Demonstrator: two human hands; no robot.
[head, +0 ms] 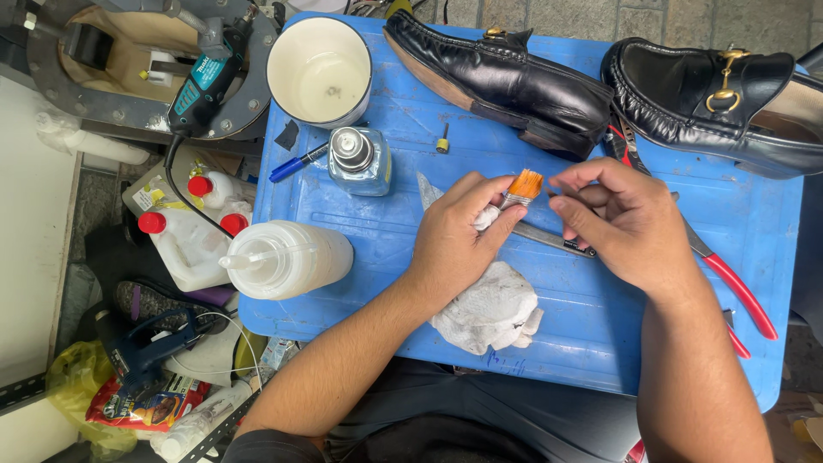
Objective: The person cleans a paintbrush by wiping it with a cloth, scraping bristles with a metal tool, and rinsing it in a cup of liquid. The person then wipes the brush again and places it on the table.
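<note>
My left hand (459,236) grips a small brush with orange bristles (525,183), held upright over a blue plastic work surface (394,240). My right hand (621,219) is beside it, fingertips pinched close to the bristles; whether it holds anything small I cannot tell. A crumpled white cloth (490,310) lies under my left wrist. A thin metal tool (555,241) lies between the hands. Two black leather loafers lie at the far edge, one (506,73) on its side, the other (720,94) with a gold buckle.
A white cup (319,70), a glass jar with a metal cap (358,161), a blue marker (296,163) and a squeeze bottle (287,257) stand at left. Red-handled pliers (733,287) lie at right. Bottles, a rotary tool (201,86) and clutter fill the floor left.
</note>
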